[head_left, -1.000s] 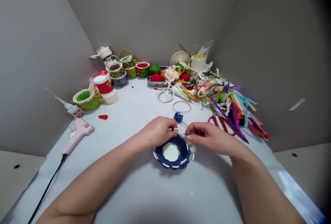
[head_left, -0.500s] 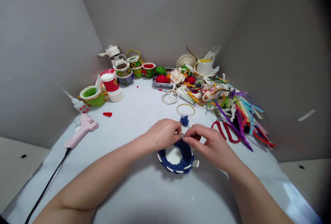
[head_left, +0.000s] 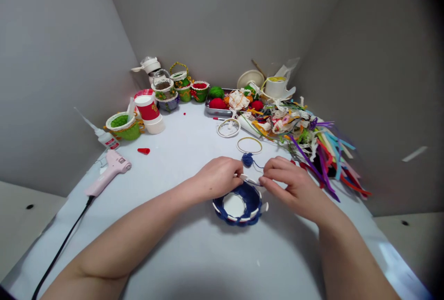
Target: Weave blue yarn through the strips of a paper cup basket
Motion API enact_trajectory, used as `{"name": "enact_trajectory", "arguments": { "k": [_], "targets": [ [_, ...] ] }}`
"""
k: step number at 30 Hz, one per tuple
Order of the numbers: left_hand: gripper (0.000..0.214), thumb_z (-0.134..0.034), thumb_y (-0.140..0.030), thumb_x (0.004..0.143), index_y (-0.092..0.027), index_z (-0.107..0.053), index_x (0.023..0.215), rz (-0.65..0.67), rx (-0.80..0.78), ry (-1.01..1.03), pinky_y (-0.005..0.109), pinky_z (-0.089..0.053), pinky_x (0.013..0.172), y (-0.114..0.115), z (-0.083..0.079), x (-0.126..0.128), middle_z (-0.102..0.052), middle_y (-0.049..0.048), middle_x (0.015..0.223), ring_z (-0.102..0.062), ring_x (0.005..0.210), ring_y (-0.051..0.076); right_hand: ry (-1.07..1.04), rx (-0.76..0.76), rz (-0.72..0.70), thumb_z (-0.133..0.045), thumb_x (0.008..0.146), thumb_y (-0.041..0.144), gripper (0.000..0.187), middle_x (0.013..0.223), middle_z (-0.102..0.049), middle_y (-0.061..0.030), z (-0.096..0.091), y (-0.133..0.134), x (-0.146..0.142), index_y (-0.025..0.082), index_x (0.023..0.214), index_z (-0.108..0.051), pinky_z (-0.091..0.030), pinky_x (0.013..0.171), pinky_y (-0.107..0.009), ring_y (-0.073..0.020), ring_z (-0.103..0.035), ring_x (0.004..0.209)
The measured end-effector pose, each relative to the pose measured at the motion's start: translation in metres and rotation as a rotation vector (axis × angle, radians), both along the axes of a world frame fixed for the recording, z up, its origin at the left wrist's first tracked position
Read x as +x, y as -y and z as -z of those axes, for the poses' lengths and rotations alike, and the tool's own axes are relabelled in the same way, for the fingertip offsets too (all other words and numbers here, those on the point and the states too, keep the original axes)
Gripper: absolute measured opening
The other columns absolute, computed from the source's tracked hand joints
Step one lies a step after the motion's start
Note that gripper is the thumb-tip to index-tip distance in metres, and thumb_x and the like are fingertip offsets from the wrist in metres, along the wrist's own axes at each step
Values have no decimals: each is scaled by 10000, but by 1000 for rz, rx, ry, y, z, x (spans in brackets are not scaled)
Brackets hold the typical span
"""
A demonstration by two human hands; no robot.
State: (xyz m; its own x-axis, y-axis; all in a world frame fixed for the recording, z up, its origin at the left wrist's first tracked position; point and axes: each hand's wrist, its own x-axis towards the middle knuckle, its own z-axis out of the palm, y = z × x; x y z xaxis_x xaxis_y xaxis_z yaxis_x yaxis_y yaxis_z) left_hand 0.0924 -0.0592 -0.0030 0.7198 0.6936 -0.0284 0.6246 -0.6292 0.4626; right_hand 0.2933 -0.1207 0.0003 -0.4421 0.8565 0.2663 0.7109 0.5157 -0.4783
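Observation:
A small white cup with blue yarn woven round its upright strips [head_left: 239, 205] sits on the table in front of me. My left hand [head_left: 218, 179] is closed, pinching a white strip at the cup's far rim. My right hand [head_left: 290, 183] is closed too, its fingertips pinching the blue yarn strand at the rim's right side. That strand runs back to a little ball of blue yarn [head_left: 247, 159] just behind the cup.
A pink glue gun [head_left: 108, 170] with a black cord lies at the left, beside a glue bottle [head_left: 104, 137]. Finished decorated cups [head_left: 166, 92], a red-and-white cup [head_left: 147, 108], a tray of yarn balls [head_left: 222, 103], two rings [head_left: 249, 145] and a heap of coloured ribbons [head_left: 312, 143] fill the back and right.
My right hand slid in to the left hand at the rim, then drew back right with the yarn. The left hand kept its pinch on the strip.

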Motion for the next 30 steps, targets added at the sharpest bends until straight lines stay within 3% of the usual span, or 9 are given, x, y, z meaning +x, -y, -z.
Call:
{"name": "enact_trajectory", "arguments": {
  "k": [5,9,17,26,30],
  "targets": [
    [136,-518,-254,790,-185,-635,787,11,-1,-3,248,-375,618,0,0,0,-674,21,781,-575,730,158,-98,-122,51,-514,892,312,227,744,-584,-40,2,-6,6,178,745,-623,-393,691,-288,-164,-526,753],
    [144,-511,-254,790,-182,-636,791,16,-3,2,246,-369,609,1,-1,-1,-670,21,782,-572,720,152,-175,-306,60,-562,857,340,196,776,-601,-25,9,-13,9,179,781,-643,-397,683,-263,-149,-532,751],
    [164,-510,-249,799,-181,-655,832,32,-8,-8,250,-393,638,3,-4,-2,-681,36,822,-583,746,162,-306,-611,15,-540,835,437,309,786,-606,-32,17,-21,21,147,814,-644,-411,691,-258,-149,-523,741],
    [195,-528,-217,772,-198,-654,920,34,-8,-32,258,-419,677,3,-4,-3,-692,38,882,-602,811,181,-155,-636,52,-517,784,241,169,752,-632,1,41,-25,10,161,806,-663,-412,652,-243,-146,-546,717],
    [201,-486,-248,807,-190,-670,867,64,25,-75,276,-417,665,4,-5,-4,-696,54,853,-614,802,197,-174,-637,49,-507,769,216,165,740,-628,0,42,-24,6,157,796,-658,-413,631,-239,-143,-544,700]
  ]
}}
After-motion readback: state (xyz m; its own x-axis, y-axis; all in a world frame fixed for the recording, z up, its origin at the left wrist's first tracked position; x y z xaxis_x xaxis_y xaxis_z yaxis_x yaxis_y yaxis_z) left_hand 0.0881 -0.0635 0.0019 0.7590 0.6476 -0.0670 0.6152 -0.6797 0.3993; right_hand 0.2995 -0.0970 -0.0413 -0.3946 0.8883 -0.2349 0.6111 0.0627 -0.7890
